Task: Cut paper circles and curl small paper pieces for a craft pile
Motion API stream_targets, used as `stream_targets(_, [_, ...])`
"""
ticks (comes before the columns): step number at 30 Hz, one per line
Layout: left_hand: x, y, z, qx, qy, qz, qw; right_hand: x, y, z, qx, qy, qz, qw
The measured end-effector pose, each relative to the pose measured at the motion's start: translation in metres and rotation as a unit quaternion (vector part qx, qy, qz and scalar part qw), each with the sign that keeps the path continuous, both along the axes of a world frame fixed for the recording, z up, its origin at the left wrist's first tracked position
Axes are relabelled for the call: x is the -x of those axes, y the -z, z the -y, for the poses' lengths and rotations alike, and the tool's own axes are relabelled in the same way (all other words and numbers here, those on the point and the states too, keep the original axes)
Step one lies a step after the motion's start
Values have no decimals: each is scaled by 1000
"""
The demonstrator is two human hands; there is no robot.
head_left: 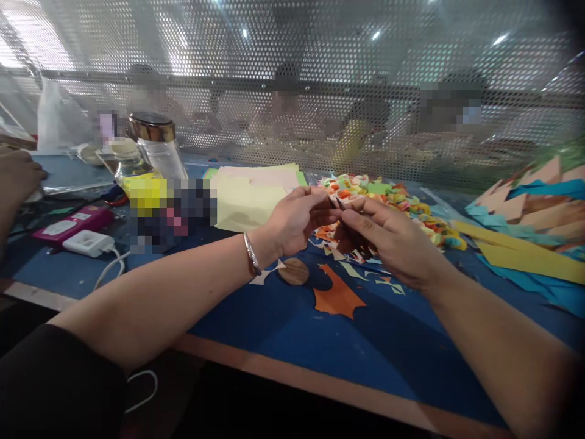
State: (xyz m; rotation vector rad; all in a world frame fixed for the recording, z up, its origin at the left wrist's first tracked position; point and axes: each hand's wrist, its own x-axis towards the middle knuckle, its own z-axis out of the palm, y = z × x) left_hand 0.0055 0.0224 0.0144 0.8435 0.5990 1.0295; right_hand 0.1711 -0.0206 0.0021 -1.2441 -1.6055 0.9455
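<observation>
My left hand [297, 221], with a silver bangle at the wrist, is raised over the blue table with its fingers pinched together. What it pinches is too small and blurred to make out. Close against its fingertips, my right hand [395, 241] is closed on a dark pointed blade [340, 202], apparently scissors, mostly hidden by the fingers. Below the hands lie an orange paper offcut [337, 297] with curved cut-outs, a round wooden disc [294, 271] and pale paper scraps [390, 285]. Behind them is a heap of small colourful cut paper pieces [425, 216].
Yellowish paper sheets [242, 204] lie behind my left hand. Left stand a glass bottle [159, 149], a jar [130, 161], a magenta power bank [73, 224] and a white charger [89, 242]. Folded paper [525, 204] is at right; a perforated metal screen [320, 42] rises behind. Another person's hand [21, 174] is far left.
</observation>
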Motion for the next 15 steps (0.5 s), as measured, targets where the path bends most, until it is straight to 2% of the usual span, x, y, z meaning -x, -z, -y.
stream_targets(5, [1, 1, 1, -25, -1, -9, 1000, -2, 2, 0, 7, 2, -12, 1000])
stream_targets(15, [3, 8, -4, -35, 16, -70, 997, -4, -6, -1, -70, 79, 54, 993])
